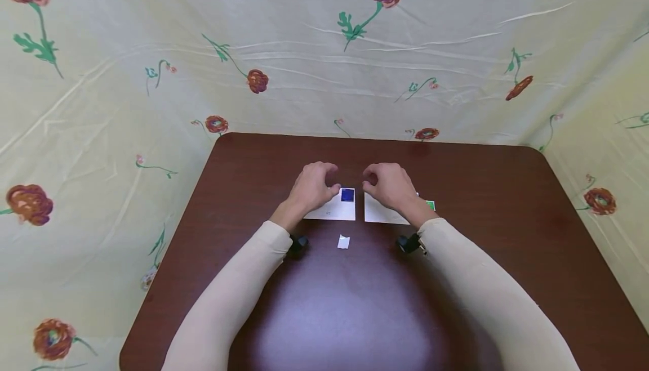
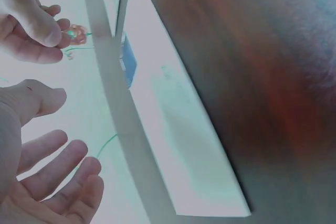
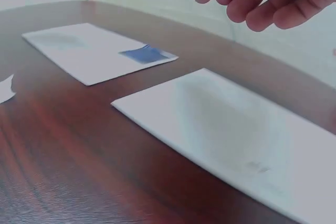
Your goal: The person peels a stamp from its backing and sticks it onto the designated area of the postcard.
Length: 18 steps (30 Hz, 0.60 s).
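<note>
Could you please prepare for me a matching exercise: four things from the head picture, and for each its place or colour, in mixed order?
1. blue square
2. green piece
3. small white scrap
4. table

A. dark brown
B. nearer the person than both white cards
C. beside the right wrist
D. at a corner of the left white card

Pairs: 1-D, 2-C, 3-B, 4-A

From where I stand, the tabletop (image 1: 365,320) looks like dark wood, smooth, glossy at 6 o'clock. White cards (image 1: 332,212): smooth matt paper. Blue square (image 1: 347,195), at 2 o'clock on its card: shiny, slightly rumpled. Sheeting (image 1: 294,27) at 12 o'clock: plastic-looking, creased, faint gloss. Sleeves (image 1: 218,298): matt cloth.
</note>
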### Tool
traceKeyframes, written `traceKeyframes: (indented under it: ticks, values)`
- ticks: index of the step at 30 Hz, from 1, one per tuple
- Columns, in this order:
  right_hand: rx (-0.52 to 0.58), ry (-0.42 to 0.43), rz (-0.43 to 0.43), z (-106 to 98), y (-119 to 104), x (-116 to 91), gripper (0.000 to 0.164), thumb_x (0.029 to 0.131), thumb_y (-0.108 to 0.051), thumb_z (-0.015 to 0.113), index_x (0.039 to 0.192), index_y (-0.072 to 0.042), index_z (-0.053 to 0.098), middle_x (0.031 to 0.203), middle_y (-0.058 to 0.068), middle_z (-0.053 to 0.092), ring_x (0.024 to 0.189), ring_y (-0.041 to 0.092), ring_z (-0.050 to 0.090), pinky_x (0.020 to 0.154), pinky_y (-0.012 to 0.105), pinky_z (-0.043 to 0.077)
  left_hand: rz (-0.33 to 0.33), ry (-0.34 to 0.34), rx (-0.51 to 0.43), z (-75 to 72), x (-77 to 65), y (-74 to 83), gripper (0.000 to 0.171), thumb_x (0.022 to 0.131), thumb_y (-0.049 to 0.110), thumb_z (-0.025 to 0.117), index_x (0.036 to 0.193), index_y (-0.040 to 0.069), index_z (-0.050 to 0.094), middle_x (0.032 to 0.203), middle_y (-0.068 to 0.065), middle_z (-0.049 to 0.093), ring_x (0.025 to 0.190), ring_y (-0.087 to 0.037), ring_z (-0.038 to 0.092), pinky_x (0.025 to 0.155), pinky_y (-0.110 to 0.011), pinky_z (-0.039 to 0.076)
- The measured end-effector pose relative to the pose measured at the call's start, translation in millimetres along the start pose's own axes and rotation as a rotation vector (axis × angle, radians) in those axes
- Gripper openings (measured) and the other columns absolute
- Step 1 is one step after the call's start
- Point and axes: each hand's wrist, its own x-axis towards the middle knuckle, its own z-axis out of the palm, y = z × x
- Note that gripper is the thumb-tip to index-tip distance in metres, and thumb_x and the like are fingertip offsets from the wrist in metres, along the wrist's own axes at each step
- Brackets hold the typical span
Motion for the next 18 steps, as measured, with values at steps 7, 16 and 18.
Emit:
traceKeyframes:
  ticks: [7, 16, 18]
  values:
    - [-0.003, -0.003, 0.023, -27.8, 10.7, -6.9, 0.031, 0.089, -0.028, 0.073, 0.115, -0.010, 0.073, 0.109, 0.009, 0.073, 0.093, 0.024, 0.067, 0.082, 0.041, 0.057, 0.034, 0.007, 0.029, -7.9, 2.1, 11.0, 0.062, 0.086, 0.035, 0.077, 0.139, 0.010, 0.058, 0.144, -0.009, 0.056, 0.136, -0.029, 0.050, 0.113, -0.043, 0.041]
    - [-0.039, 0.010, 0.046, -51.8, 28.7, -15.3, 0.034, 0.089, -0.030, 0.072, 0.116, -0.010, 0.073, 0.112, 0.008, 0.073, 0.097, 0.026, 0.068, 0.083, 0.044, 0.055, 0.120, -0.018, 0.121, -4.5, 5.6, 23.6, 0.073, 0.083, 0.046, 0.077, 0.146, 0.018, 0.052, 0.155, -0.011, 0.044, 0.149, -0.034, 0.031, 0.121, -0.047, 0.025]
    - [-0.044, 0.003, 0.058, -55.6, 32.6, -17.3, 0.035, 0.089, -0.031, 0.072, 0.117, -0.011, 0.072, 0.114, 0.009, 0.073, 0.097, 0.026, 0.068, 0.083, 0.044, 0.055, 0.120, -0.036, 0.130, -2.2, 6.0, 26.3, 0.075, 0.083, 0.048, 0.077, 0.147, 0.020, 0.051, 0.157, -0.011, 0.041, 0.150, -0.035, 0.029, 0.122, -0.049, 0.024]
